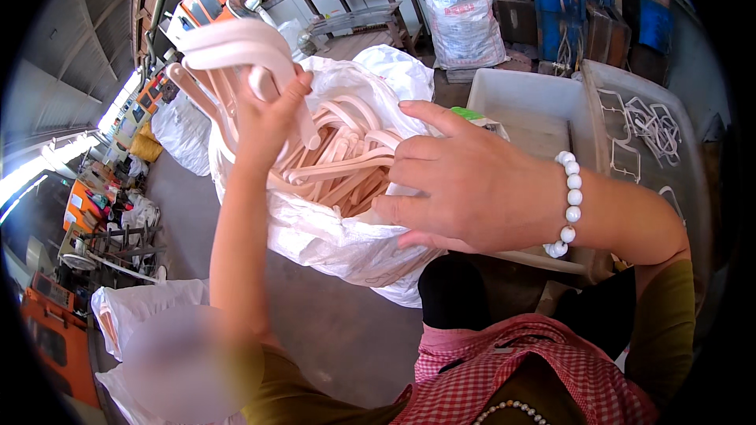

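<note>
The left hand (266,120) clasps its fingers round some pale pink hangers (236,38), apparently to keep them bunched, while the right hand (480,181) spreads its seemingly empty fingers beside heaped hangers (340,173), contained by the white sack (319,240) below.

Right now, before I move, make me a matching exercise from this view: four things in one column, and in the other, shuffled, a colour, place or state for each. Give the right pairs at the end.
Things:
1. Left hand
2. Bracelet
3. Apron
4. Thin frames

Colour, place or state:
A. In the far-right bin
B. Red and white checked
C. Gripping pink hangers
D. White and beaded

Pairs: 1-C, 2-D, 3-B, 4-A
</note>
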`<state>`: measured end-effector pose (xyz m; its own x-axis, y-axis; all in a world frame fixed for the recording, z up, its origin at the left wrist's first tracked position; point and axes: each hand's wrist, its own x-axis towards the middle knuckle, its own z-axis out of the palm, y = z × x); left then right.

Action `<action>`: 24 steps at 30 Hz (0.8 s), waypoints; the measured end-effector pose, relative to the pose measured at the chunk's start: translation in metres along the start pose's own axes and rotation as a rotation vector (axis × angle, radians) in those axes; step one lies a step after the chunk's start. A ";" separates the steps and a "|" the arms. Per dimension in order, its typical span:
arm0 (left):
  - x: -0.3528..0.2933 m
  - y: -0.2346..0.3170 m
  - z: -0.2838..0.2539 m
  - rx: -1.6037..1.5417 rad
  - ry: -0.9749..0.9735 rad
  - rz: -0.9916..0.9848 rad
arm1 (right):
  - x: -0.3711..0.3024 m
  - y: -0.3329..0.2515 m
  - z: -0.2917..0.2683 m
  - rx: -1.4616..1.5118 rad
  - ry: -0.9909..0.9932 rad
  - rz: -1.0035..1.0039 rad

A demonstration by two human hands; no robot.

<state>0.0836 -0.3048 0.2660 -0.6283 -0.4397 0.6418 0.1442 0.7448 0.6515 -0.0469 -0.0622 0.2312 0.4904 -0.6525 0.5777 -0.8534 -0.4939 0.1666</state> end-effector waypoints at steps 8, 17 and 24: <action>-0.043 -0.051 0.006 -0.014 -0.107 -0.318 | 0.030 0.020 -0.018 0.256 -0.141 0.393; -0.038 -0.058 -0.010 0.283 -0.575 -0.302 | 0.088 0.134 0.028 0.309 -0.245 0.889; -0.021 -0.073 -0.015 0.234 -0.841 -0.430 | 0.078 0.171 0.075 0.895 0.418 0.929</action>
<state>0.0974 -0.3569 0.2113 -0.9458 -0.2631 -0.1906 -0.3241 0.7254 0.6072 -0.1412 -0.2403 0.2449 -0.4254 -0.8037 0.4160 -0.3523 -0.2764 -0.8941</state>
